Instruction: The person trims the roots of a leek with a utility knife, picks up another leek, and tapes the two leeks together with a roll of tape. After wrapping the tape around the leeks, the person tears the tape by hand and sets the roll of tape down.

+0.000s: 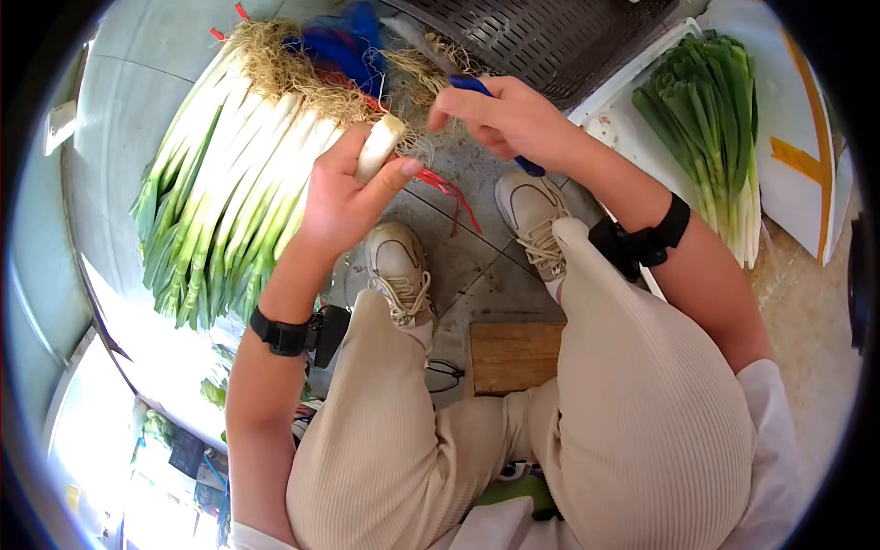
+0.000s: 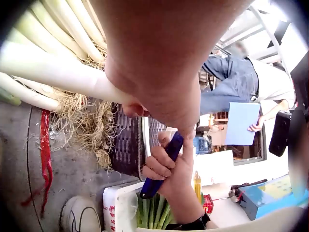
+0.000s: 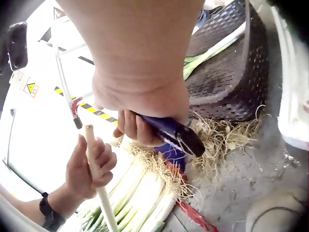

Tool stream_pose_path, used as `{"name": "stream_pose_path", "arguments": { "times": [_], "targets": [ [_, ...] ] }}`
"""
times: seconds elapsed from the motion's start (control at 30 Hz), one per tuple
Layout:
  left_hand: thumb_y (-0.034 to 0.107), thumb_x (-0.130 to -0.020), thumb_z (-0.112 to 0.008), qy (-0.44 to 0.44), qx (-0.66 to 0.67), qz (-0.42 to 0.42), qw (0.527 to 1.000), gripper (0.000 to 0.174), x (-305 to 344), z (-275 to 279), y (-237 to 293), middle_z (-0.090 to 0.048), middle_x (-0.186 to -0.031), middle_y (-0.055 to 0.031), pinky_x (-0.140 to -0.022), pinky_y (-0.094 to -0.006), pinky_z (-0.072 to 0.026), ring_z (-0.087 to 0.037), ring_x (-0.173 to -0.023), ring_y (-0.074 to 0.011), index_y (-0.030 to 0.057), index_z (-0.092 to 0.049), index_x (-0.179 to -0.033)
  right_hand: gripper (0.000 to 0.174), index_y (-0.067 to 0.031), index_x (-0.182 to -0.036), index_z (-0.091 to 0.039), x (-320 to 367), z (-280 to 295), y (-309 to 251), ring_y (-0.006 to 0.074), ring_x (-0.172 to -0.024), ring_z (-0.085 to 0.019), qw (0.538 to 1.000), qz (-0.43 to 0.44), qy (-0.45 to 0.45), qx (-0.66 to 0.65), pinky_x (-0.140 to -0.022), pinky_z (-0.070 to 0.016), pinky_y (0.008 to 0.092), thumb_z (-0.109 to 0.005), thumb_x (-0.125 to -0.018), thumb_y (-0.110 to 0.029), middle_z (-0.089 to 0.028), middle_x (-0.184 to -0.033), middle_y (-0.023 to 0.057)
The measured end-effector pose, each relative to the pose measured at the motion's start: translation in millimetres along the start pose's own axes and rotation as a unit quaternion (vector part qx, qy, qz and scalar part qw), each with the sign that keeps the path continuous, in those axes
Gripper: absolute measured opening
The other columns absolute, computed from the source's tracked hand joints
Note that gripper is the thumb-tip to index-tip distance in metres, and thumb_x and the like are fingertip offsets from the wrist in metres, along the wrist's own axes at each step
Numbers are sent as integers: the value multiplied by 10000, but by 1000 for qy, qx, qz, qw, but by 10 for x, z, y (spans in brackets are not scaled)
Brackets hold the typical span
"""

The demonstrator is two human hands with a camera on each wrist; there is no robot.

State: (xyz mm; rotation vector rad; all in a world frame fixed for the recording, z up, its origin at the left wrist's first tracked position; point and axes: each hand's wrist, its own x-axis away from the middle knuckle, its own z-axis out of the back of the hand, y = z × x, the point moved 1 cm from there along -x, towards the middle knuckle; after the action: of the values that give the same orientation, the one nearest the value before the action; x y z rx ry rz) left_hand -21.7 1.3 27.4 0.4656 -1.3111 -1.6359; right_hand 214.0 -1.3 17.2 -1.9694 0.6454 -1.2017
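Observation:
My left hand (image 1: 335, 197) grips a leek (image 1: 378, 148) by its white shank, thumb along one side. The root end points up and away, and no roots show on it in the right wrist view. In my right hand (image 1: 527, 124) is a knife with a blue handle (image 1: 472, 85), fingers curled round it. Its blurred blade points away to the upper left, apart from the leek. Beside my left hand lies a big pile of leeks (image 1: 229, 174) with hairy roots (image 1: 284, 64) at the far end.
Loose cut roots (image 1: 422, 73) lie on the tiled floor before a brown woven basket (image 1: 568, 37). A white foam box (image 1: 619, 115) on the right contains trimmed leeks (image 1: 710, 119). Red ties (image 1: 449, 192) lie near my shoes. Another person (image 2: 236, 82) stands beyond, holding a blue board.

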Motion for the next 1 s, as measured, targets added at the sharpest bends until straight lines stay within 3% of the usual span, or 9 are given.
{"name": "stream_pose_path", "arguments": {
  "times": [0.2,0.3,0.53,0.6,0.7,0.8,0.9,0.97,1.0],
  "targets": [
    [269,-897,-758,-11,56,18,998,333,13,-30,-63,-596,-793,-7,-640,-264,-452,-502,-732,-81,0,-628,-1044,328,-54,-1121,-704,-12,-177,-186,30,-484,-265,996,-14,4,-85,-457,-186,244,-706,-926,-317,-357,-566,-101],
    [278,-907,-748,-30,91,54,994,333,18,-23,-48,-587,-788,1,-637,-261,-448,-496,-727,-78,-2,-626,-1042,290,-94,-1017,-736,-72,-176,-144,51,-477,-317,998,-6,-3,-57,-459,-228,266,-767,-872,-343,-465,-584,-54],
    [289,-939,-710,-74,104,80,989,359,17,1,-29,-582,-804,24,-659,-244,-431,-479,-739,-67,-6,-627,-1125,248,-74,-1018,-724,-83,-236,-144,44,-528,-341,997,31,39,-63,-490,-237,242,-751,-888,-283,-486,-626,-58],
    [292,-945,-701,-86,101,86,987,365,13,12,-48,-582,-809,30,-662,-243,-429,-479,-742,-64,-6,-627,-1143,230,-75,-959,-758,-75,-236,-188,89,-622,-537,992,71,85,60,-598,-424,257,-738,-881,-289,-649,-714,3],
    [299,-957,-685,-92,118,88,985,367,5,20,-48,-575,-807,39,-659,-237,-425,-479,-742,-53,-7,-624,-1148,231,-68,-962,-759,-108,-255,-164,108,-716,-592,980,122,100,117,-704,-466,267,-722,-886,-283,-699,-791,23],
    [302,-968,-669,-106,187,111,970,362,0,25,-71,-564,-798,51,-644,-224,-408,-468,-735,-35,-4,-621,-1157,237,-46,-954,-717,-134,-257,-105,51,-773,-560,975,148,105,128,-740,-458,244,-720,-913,-279,-667,-828,-30],
    [297,-984,-645,-124,221,117,960,346,-8,15,-41,-537,-765,63,-607,-205,-370,-439,-697,-25,-1,-611,-1157,231,-41,-947,-708,-111,-259,-99,66,-805,-571,975,138,108,140,-787,-466,258,-708,-921,-270,-672,-851,-26],
    [428,-1006,-558,-122,203,75,969,371,-25,-26,13,-463,-634,20,-446,-222,-270,-374,-493,-59,79,-507,-894,228,-41,-944,-703,-107,-256,-77,70,-807,-574,974,141,111,138,-795,-467,260,-704,-924,-268,-675,-858,-23],
    [428,-1006,-558,-123,203,74,969,371,-30,-29,16,-463,-634,20,-446,-222,-270,-374,-493,-59,79,-507,-894,225,-41,-940,-699,-100,-254,-66,75,-808,-578,974,143,115,136,-803,-469,262,-701,-926,-266,-678,-864,-19]
  ]
}}
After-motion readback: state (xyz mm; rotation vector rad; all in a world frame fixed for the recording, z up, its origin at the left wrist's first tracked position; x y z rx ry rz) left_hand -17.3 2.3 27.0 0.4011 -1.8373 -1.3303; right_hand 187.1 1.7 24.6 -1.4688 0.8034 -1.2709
